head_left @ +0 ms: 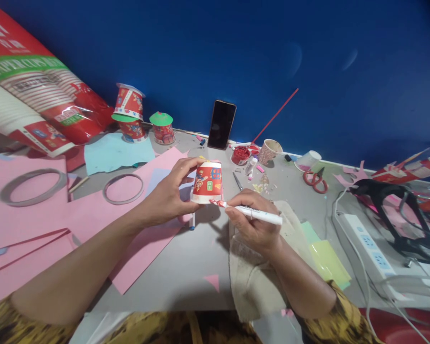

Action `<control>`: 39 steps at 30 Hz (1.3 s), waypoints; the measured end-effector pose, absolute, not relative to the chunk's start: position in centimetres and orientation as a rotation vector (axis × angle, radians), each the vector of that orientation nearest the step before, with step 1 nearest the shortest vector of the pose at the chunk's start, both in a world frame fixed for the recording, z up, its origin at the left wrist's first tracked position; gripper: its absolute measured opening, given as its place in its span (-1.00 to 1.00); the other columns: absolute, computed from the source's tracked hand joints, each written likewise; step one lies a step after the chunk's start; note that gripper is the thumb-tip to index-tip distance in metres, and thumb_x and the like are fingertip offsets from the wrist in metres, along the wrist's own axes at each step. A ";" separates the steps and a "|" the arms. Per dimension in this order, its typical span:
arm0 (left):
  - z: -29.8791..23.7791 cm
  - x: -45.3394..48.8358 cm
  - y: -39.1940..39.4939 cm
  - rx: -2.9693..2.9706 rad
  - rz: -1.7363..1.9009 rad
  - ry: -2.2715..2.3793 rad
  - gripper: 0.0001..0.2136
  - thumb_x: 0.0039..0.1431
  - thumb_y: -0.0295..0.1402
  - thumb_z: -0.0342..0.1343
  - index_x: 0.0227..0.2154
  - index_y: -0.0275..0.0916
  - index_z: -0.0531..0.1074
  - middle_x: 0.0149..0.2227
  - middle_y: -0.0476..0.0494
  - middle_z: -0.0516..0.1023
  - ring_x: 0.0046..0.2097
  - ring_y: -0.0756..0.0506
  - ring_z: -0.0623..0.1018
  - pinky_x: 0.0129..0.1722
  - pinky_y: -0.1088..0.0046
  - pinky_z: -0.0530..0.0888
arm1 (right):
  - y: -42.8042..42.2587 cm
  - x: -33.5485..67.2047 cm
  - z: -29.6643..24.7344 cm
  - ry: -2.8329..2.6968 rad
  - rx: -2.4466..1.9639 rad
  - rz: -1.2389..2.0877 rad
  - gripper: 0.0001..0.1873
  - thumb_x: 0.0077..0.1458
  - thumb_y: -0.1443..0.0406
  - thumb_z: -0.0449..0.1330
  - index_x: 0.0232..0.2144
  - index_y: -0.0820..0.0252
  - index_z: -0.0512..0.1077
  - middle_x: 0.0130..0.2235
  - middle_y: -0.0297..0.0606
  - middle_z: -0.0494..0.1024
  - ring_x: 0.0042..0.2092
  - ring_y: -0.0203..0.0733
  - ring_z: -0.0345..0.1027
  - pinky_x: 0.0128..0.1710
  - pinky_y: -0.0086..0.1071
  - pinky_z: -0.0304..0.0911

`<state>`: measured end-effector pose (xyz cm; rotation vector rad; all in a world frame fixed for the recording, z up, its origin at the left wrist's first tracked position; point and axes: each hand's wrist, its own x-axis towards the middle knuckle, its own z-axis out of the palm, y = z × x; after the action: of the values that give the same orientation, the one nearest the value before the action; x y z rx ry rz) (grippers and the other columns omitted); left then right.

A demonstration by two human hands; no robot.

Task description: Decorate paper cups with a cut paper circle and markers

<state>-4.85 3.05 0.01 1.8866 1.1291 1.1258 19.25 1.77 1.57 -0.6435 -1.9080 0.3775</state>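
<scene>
My left hand [170, 191] grips a red-and-white printed paper cup [208, 181], turned upside down, with the fingers over its base and the thumb at its rim. In my right hand [254, 220] is a white marker pen [260, 215], its red-stained tip touching or very close to the white band at the cup's lower right. Below the left hand a second, blue-ended white marker [192, 221] lies on the table. A beige cloth [251, 282] is spread under the right forearm.
Pink paper sheets [143, 258] and rolls of tape [123, 188] lie left. Behind stand decorated cups [130, 102], a phone [221, 124] and a red paint pot [241, 155]. Red-handled scissors [315, 181], a power strip [369, 246] and a black frame [383, 205] are right.
</scene>
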 end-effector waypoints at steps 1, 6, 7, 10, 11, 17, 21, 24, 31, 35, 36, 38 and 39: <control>0.0 -4.9 3.0 1.888 1.125 1.133 -0.19 0.05 -0.37 0.42 0.35 0.10 0.24 0.34 -0.19 0.27 0.39 -0.36 0.37 0.34 -0.10 0.45 | 1.8 19.3 1.6 -1.901 -0.641 0.388 -0.89 0.35 0.32 0.23 -0.28 0.11 0.52 -0.42 -0.33 0.61 -0.43 -0.24 0.47 -0.40 -0.34 0.34; 0.2 -5.0 3.0 1.880 1.127 1.152 -0.20 0.06 -0.37 0.42 0.34 0.11 0.24 0.35 -0.16 0.27 0.38 -0.34 0.40 0.36 -0.06 0.45 | 1.9 19.6 2.2 -1.812 -0.666 0.358 -0.86 0.29 0.41 0.23 -0.33 0.10 0.49 -0.45 -0.38 0.58 -0.45 -0.26 0.45 -0.41 -0.38 0.33; 0.2 -5.0 3.0 1.875 1.127 1.151 -0.20 0.06 -0.37 0.42 0.34 0.12 0.23 0.35 -0.16 0.27 0.38 -0.34 0.40 0.36 -0.05 0.45 | 2.0 19.7 2.3 -1.804 -0.675 0.344 -0.86 0.28 0.41 0.23 -0.34 0.10 0.49 -0.45 -0.38 0.57 -0.46 -0.26 0.45 -0.41 -0.38 0.33; 0.2 -4.9 3.0 1.863 1.118 1.159 -0.21 0.07 -0.37 0.42 0.33 0.12 0.23 0.36 -0.15 0.27 0.39 -0.33 0.40 0.38 -0.04 0.43 | 2.1 19.7 2.2 -1.818 -0.673 0.325 -0.87 0.27 0.41 0.23 -0.33 0.11 0.49 -0.47 -0.39 0.56 -0.48 -0.27 0.43 -0.45 -0.39 0.30; 0.3 -4.9 2.9 1.863 1.113 1.166 -0.21 0.07 -0.37 0.42 0.33 0.12 0.24 0.35 -0.15 0.27 0.39 -0.33 0.40 0.38 -0.04 0.44 | 2.1 19.6 2.1 -1.828 -0.669 0.327 -0.87 0.27 0.41 0.22 -0.33 0.11 0.49 -0.47 -0.39 0.56 -0.48 -0.27 0.43 -0.47 -0.39 0.29; 0.2 -4.9 2.8 1.863 1.102 1.162 -0.19 0.05 -0.40 0.41 0.35 0.13 0.22 0.36 -0.14 0.27 0.40 -0.33 0.39 0.38 -0.03 0.44 | 2.1 19.4 2.0 -1.869 -0.657 0.348 -0.87 0.28 0.40 0.22 -0.33 0.11 0.49 -0.47 -0.40 0.56 -0.48 -0.29 0.41 -0.48 -0.41 0.25; 0.2 -5.0 2.8 1.872 1.098 1.163 -0.19 0.06 -0.39 0.41 0.35 0.13 0.23 0.37 -0.16 0.27 0.40 -0.35 0.38 0.36 -0.06 0.45 | 2.0 19.6 2.1 -1.814 -0.714 0.348 -0.84 0.27 0.39 0.21 -0.39 0.11 0.46 -0.49 -0.40 0.53 -0.49 -0.28 0.41 -0.47 -0.39 0.29; 0.3 -5.0 2.9 1.856 1.108 1.163 -0.21 0.07 -0.37 0.42 0.34 0.12 0.24 0.38 -0.16 0.27 0.40 -0.36 0.39 0.38 -0.08 0.43 | 1.9 20.0 1.8 -1.714 -0.760 0.374 -0.86 0.29 0.36 0.22 -0.36 0.10 0.48 -0.44 -0.37 0.56 -0.47 -0.25 0.44 -0.45 -0.36 0.34; -0.2 -5.2 3.7 1.732 1.226 1.190 -0.23 0.06 -0.33 0.40 0.33 0.00 0.24 0.42 -0.26 0.26 0.44 -0.41 0.35 0.40 -0.16 0.37 | 2.6 20.2 1.2 -1.823 -0.703 0.244 -0.91 0.36 0.35 0.23 -0.22 0.09 0.53 -0.36 -0.32 0.65 -0.39 -0.21 0.53 -0.37 -0.35 0.38; -0.9 -5.8 4.6 1.646 1.313 1.217 -0.18 0.02 -0.34 0.42 0.34 -0.02 0.22 0.45 -0.31 0.23 0.45 -0.42 0.33 0.38 -0.21 0.36 | 3.3 19.7 0.5 -1.973 -0.625 0.168 -0.91 0.38 0.37 0.22 -0.13 0.12 0.53 -0.28 -0.24 0.71 -0.29 -0.17 0.58 -0.26 -0.33 0.41; -1.1 -6.0 4.8 1.634 1.341 1.226 -0.18 0.01 -0.34 0.42 0.34 -0.02 0.22 0.46 -0.32 0.23 0.44 -0.42 0.33 0.38 -0.22 0.36 | 3.4 19.6 0.2 -2.000 -0.620 0.161 -0.91 0.38 0.38 0.23 -0.12 0.12 0.53 -0.26 -0.23 0.71 -0.26 -0.16 0.59 -0.24 -0.32 0.41; -1.4 -6.3 5.1 1.616 1.397 1.242 -0.19 0.01 -0.33 0.41 0.33 -0.04 0.22 0.45 -0.34 0.24 0.44 -0.41 0.34 0.37 -0.24 0.35 | 3.6 19.5 -0.5 -2.071 -0.640 0.159 -0.88 0.39 0.38 0.21 -0.08 0.13 0.53 -0.23 -0.20 0.71 -0.22 -0.14 0.59 -0.22 -0.31 0.43; -1.5 -6.4 5.3 1.605 1.421 1.252 -0.19 0.02 -0.33 0.40 0.33 -0.05 0.21 0.45 -0.35 0.25 0.43 -0.41 0.34 0.36 -0.23 0.37 | 3.7 19.5 -0.8 -2.107 -0.660 0.161 -0.85 0.39 0.38 0.20 -0.05 0.13 0.53 -0.21 -0.18 0.71 -0.20 -0.13 0.59 -0.21 -0.31 0.44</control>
<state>-6.41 5.26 -1.51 1.6054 1.2522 1.4207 19.47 3.67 -0.81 -0.6600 -2.1069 0.1610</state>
